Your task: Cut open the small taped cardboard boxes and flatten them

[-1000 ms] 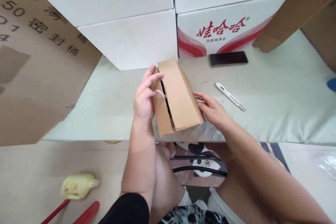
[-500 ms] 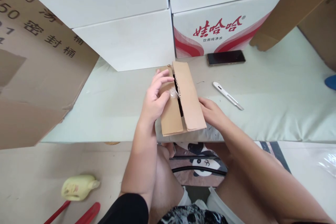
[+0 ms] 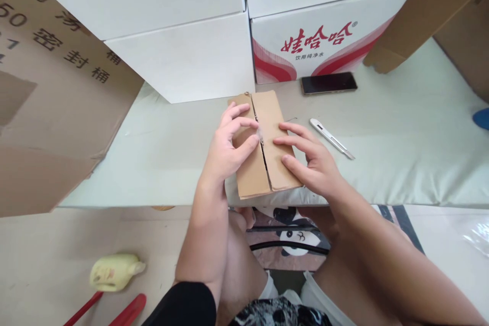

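Note:
A small brown cardboard box (image 3: 252, 175) lies near the front edge of the covered table, its two top flaps almost meeting along a narrow dark gap. My left hand (image 3: 229, 145) rests on the left flap, fingers spread, with thumb and index fingertip by a scrap of clear tape (image 3: 260, 135) at the seam. On the right flap lie the fingers of my right hand (image 3: 311, 158), apart and pressing on the cardboard. To the right of that hand is a white utility knife (image 3: 331, 138), its blade pointing toward the front right.
White cartons (image 3: 183, 66) are stacked behind the box, one with red lettering. A phone (image 3: 328, 83) lies before them. Large brown cartons (image 3: 49, 112) stand at left and right. Below, a yellow bottle (image 3: 114, 272) lies on the floor near red handles (image 3: 128, 310).
My right hand has come up from the box's right side onto the right flap. That flap has gone down, and the gap has narrowed. My left hand stays on the left flap.

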A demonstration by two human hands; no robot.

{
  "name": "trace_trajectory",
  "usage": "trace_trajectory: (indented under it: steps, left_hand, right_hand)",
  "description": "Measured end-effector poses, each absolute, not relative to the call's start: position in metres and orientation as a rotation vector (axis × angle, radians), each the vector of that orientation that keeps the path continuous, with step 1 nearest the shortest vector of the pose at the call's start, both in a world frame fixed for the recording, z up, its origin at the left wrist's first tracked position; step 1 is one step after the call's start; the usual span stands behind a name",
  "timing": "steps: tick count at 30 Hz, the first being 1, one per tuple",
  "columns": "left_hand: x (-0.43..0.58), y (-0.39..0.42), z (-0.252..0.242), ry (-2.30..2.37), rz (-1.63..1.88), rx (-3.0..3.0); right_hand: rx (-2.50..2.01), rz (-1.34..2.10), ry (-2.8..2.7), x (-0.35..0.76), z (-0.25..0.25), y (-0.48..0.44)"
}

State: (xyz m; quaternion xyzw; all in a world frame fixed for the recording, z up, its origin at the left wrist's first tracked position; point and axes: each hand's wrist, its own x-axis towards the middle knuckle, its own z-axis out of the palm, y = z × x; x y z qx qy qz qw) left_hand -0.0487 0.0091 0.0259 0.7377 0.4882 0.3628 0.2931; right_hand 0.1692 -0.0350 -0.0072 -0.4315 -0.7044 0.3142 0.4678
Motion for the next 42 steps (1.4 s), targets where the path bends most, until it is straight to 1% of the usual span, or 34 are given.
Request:
trace_trajectory:
  steps: [11,19,25,30,35,37,40,42]
  left_hand:
    - [-0.042,0.003,0.03,1.333,1.036,1.901]
    - [-0.036,0.005,0.029,1.44,0.892,1.969]
    - [-0.035,0.005,0.029,1.45,0.88,1.977]
    - [-0.039,0.005,0.026,1.365,0.941,2.035]
    - [-0.047,0.01,0.02,1.285,0.864,2.1]
    - [-0.048,0.01,0.018,1.296,0.878,2.056]
    - [-0.046,0.009,0.019,1.276,0.906,2.01]
    - [-0.045,0.008,0.02,1.27,0.909,2.007]
  right_hand:
    - [-1.037,0.798,-1.796,0.169,-0.006,-0.036]
    - [-1.078,0.849,-1.846,0.167,-0.002,-0.036]
    - [-1.069,0.842,-1.893,0.166,-0.003,-0.038]
    - [-1.114,0.817,-1.914,0.164,-0.003,-0.039]
    - [-1.091,0.719,-1.84,0.165,-0.005,-0.035]
    - [-1.233,0.597,-1.674,0.175,-0.009,-0.027]
    - [-1.733,0.385,-1.401,0.201,-0.018,-0.012]
    - [-2.025,0.321,-1.354,0.221,-0.024,-0.003]
